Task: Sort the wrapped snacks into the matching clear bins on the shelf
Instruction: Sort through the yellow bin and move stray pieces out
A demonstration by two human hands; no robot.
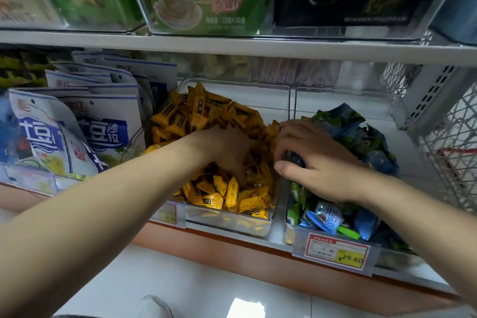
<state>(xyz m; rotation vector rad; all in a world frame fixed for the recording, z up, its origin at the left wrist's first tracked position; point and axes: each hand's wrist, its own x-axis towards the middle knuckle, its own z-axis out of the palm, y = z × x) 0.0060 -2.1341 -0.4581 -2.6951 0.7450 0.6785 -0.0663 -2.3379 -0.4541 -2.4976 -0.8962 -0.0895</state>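
A clear bin (pixel 227 222) in the middle of the lower shelf is heaped with small yellow wrapped snacks (pixel 196 111). My left hand (pixel 227 152) reaches into this heap, fingers curled down among the yellow snacks with the tips buried. To its right, a second clear bin (pixel 290 217) holds blue and green wrapped snacks (pixel 361 137). My right hand (pixel 317 162) hovers over the divider between the two bins and pinches a dark blue wrapped snack (pixel 296 160) between thumb and fingers.
White and blue snack bags (pixel 103 121) stand left of the yellow bin. A price tag (pixel 338 250) reading 29.80 hangs on the right bin. The upper shelf (pixel 232 45) carries bins of large packages. A wire basket (pixel 451 152) is at the far right.
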